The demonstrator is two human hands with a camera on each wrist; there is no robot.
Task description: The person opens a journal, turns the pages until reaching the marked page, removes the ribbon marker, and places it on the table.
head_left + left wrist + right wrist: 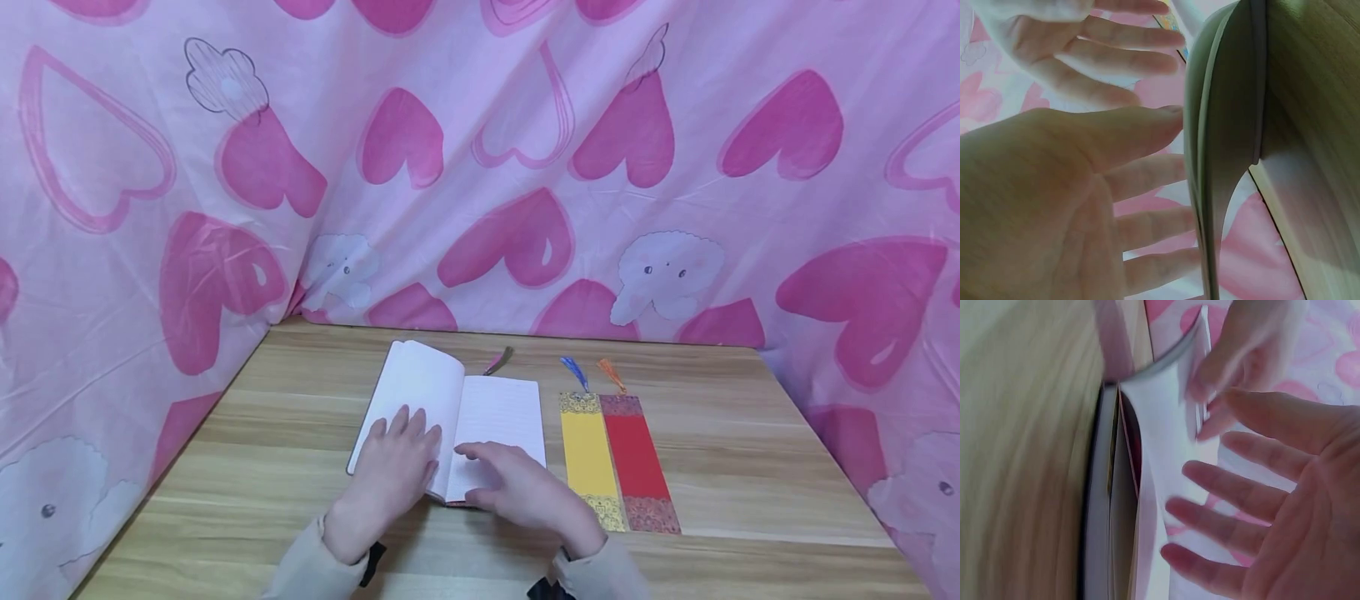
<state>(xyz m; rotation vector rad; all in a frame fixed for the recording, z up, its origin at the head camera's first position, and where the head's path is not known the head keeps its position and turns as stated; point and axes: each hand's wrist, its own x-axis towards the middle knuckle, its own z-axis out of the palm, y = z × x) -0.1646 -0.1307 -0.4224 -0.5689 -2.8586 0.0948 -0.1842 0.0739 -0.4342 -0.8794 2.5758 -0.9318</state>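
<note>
An open notebook (498,408) with white pages lies on the table, its left-hand leaves lifted and curving. My left hand (396,467) rests on the left page with its fingers extended. In the left wrist view its fingertips meet the curved leaves (1197,125). Over the lower part of the right page is my right hand (517,483), fingers loosely bent and nothing held. The right wrist view shows that hand (1297,500) beside the pages, fingers spread. A thin red edge (1132,440) shows between the leaves there. From the notebook's top sticks a dark and pink tassel (499,361).
Right of the notebook lie a yellow bookmark (588,454) with a blue tassel (574,372) and a red bookmark (640,458) with an orange tassel (612,375), side by side. A pink heart-print cloth (480,325) hangs around the wooden table (765,467).
</note>
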